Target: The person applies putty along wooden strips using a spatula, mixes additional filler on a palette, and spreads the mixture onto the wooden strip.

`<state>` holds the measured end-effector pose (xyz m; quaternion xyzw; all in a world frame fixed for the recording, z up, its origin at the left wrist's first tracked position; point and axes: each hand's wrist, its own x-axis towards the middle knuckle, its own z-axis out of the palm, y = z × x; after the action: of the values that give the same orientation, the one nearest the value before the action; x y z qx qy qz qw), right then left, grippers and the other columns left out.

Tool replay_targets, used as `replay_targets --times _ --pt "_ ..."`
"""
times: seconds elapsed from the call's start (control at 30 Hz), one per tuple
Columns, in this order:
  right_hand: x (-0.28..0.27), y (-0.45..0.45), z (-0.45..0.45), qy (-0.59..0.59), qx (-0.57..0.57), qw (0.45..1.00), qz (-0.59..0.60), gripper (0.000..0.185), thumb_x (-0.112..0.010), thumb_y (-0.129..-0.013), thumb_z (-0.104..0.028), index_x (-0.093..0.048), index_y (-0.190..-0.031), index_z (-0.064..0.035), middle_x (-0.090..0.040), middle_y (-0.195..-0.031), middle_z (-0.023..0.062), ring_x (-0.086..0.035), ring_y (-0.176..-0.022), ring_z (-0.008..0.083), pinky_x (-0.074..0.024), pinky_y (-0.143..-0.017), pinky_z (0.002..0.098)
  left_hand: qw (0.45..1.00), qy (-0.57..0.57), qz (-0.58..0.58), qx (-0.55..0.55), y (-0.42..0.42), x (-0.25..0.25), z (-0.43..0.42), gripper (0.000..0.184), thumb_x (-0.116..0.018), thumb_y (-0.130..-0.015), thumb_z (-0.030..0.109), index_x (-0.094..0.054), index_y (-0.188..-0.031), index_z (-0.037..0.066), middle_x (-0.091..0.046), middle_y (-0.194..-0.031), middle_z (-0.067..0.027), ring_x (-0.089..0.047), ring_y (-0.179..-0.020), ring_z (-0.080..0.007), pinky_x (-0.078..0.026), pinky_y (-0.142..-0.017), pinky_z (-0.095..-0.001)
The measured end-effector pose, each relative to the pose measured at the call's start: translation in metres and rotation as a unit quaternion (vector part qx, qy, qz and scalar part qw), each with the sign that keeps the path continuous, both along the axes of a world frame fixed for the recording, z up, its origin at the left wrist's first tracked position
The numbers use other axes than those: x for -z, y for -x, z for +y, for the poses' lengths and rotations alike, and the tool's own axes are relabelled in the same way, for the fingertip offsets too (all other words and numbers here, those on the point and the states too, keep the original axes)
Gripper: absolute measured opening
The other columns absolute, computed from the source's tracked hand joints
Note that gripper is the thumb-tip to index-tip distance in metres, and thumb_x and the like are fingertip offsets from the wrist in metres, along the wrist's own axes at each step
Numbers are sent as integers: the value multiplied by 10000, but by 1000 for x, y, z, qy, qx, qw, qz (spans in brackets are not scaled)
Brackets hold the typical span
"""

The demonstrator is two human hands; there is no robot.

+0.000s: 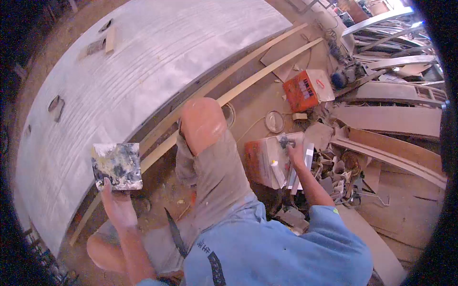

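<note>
My left hand [119, 209] is closed on the lower edge of a square board [117, 164], its face smeared white, black and yellowish. The thumb lies over the front, and the other fingers are hidden behind. To the right, my right hand [295, 151] reaches onto the top of a red and white box [262, 162]. Its fingers are bent around a small dark object [285, 141] whose kind I cannot make out. A white tube with a yellow tip [276, 172] lies on that box, left of and below my right hand.
A large whitish panel [157, 52] with several holes fills the upper left. Long wooden strips [267, 64] run beside it. Another red and white box [305, 93] and a round lid [275, 122] are farther ahead. Scraps [341, 174] and boards [391, 119] crowd the right.
</note>
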<state>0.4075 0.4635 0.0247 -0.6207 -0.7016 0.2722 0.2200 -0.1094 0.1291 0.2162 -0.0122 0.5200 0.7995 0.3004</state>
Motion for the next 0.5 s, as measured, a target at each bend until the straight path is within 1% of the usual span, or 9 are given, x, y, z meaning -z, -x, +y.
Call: replay_targets --times 0.07,0.1,0.2,0.27,0.33,0.37,0.43,0.47,0.5 --pt "-39 24 -21 -76 1 976 -206 289 -633 -864 -166 -633 -1092 13 -645 -940 220 -624 -868 392 -491 -798 457 1000 7 7 -1 0 -1 -1 359 -582 -977 273 -554 -1258 51 -590 -1280 -76 -567 -1166 -213 -447 -959 -407" --pt "-45 27 -28 -74 -1 976 -207 289 -633 -864 -166 -633 -1092 13 -645 -940 220 -624 -868 392 -491 -798 457 1000 9 3 3 1 1 -2 352 -583 -975 271 -556 -1251 53 -592 -1276 -76 -569 -1165 -215 -450 -960 -407" --pt "-58 32 -59 -145 -63 967 -198 342 -683 -842 -196 -622 -1130 -21 -634 -1004 206 -621 -948 393 -488 -824 460 1000 18 -13 1 1 3 -6 348 -586 -971 267 -557 -1246 54 -598 -1269 -76 -574 -1163 -218 -455 -962 -407" --pt "-68 30 -96 -11 -116 975 -191 388 -726 -812 -210 -605 -1136 -35 -617 -1037 198 -597 -989 408 -479 -839 471 999 18 -28 -2 0 1 -4 352 -589 -969 265 -556 -1247 53 -602 -1265 -77 -576 -1161 -219 -457 -964 -407" --pt "-36 1 -120 -82 -166 943 -275 399 -754 -795 -220 -597 -1111 -34 -616 -1026 198 -598 -995 397 -482 -833 465 1000 8 -12 -3 -3 -4 7 355 -587 -968 265 -556 -1249 52 -606 -1262 -79 -584 -1151 -221 -457 -972 -410" --pt "-40 4 -122 -87 -168 942 -276 399 -754 -795 -220 -597 -1111 -34 -616 -1026 198 -598 -995 397 -482 -833 465 1000 4 -12 -6 -4 -5 9 355 -587 -968 265 -556 -1249 52 -606 -1262 -79 -584 -1151 -221 -457 -972 -410" --pt "-47 18 -127 -34 -115 966 -231 398 -754 -803 -241 -590 -1102 -34 -609 -1031 210 -614 -1006 363 -480 -839 448 999 -3 -43 -14 -4 -8 6 337 -582 -970 240 -556 -1248 52 -609 -1249 -78 -586 -1147 -214 -458 -984 -412" --pt "-52 27 -126 -36 -130 966 -221 398 -754 -803 -241 -590 -1102 -34 -609 -1031 210 -614 -1006 363 -480 -839 448 999 -1 -34 -29 -3 -6 3 337 -582 -970 240 -556 -1248 52 -609 -1249 -78 -586 -1147 -214 -458 -984 -412" --pt "-56 36 -118 26 -69 985 -155 396 -727 -835 -254 -585 -1123 -23 -613 -1026 190 -616 -1000 343 -479 -849 436 998 4 -60 -29 -1 2 3 328 -581 -971 222 -554 -1249 50 -611 -1237 -77 -586 -1144 -209 -461 -987 -405"
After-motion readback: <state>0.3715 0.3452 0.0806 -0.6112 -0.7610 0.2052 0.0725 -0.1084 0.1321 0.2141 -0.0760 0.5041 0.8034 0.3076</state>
